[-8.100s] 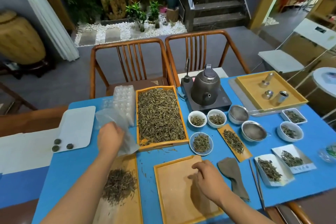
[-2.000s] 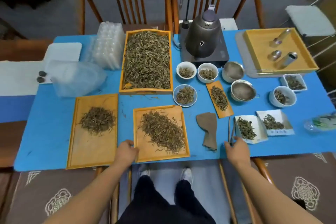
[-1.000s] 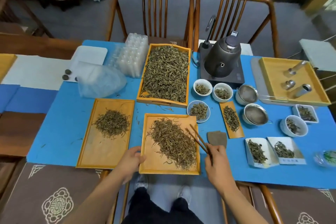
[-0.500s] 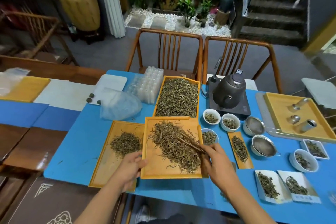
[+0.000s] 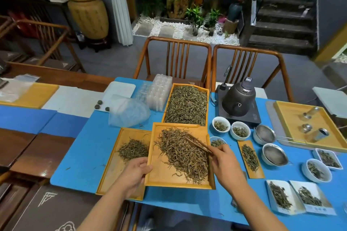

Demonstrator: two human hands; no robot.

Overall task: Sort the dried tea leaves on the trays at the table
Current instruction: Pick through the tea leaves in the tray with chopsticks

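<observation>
Two bare forearms enter from the lower edge of the frame, one from the lower left and one from the lower right, and no sleeve, watch, bracelet or glove shows on either. The left hand [image 5: 134, 175], at lower centre, and the right hand [image 5: 226, 167], just right of centre, are both uncovered, with no rings visible on the fingers that show and short, unpainted nails where they can be made out. At the very bottom of the frame, between the forearms, a blurred strip of dark clothing is visible, too indistinct to describe further.
</observation>
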